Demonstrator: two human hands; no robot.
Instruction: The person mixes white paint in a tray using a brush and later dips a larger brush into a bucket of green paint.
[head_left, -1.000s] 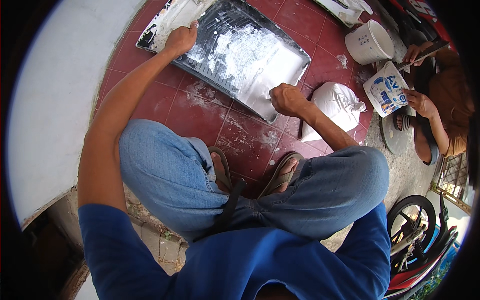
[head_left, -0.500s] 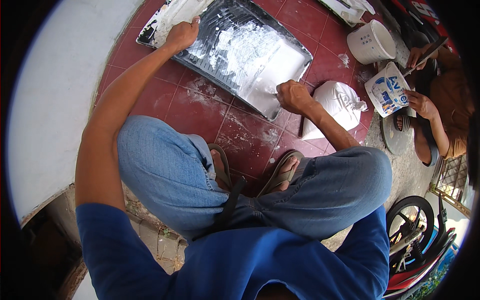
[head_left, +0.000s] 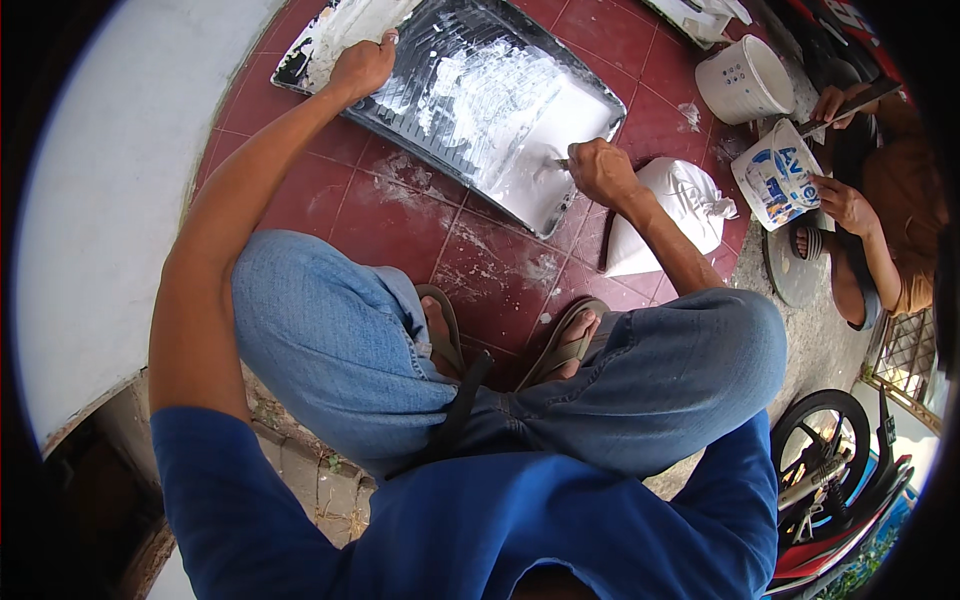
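Note:
A black ribbed paint tray (head_left: 412, 118) lies slanted on the floor, its ribs smeared white. White paint (head_left: 580, 118) pools in its lower right end. My left hand (head_left: 362, 72) is closed on the tray's left side, beside a white-coated piece (head_left: 345, 38); its fingers are partly hidden. My right hand (head_left: 604, 172) is closed around a small tool (head_left: 562, 164), whose tip reaches into the paint. Most of the tool is inside the fist, so its kind cannot be told. Right of the tray, near my right wrist, sits a tied white plastic bag (head_left: 672, 215).
At the right another person (head_left: 900, 200) holds a white tub (head_left: 778, 178) and a long flat dark tool (head_left: 850, 106). Behind stands a white bucket (head_left: 745, 82). Red tiles (head_left: 400, 215) are splashed white. A white wall (head_left: 120, 200) borders the left; a motorcycle (head_left: 830, 480) stands lower right.
My right hand has moved a little away from me and to the right, drawing the tool through the paint. My left hand stays in place on the tray.

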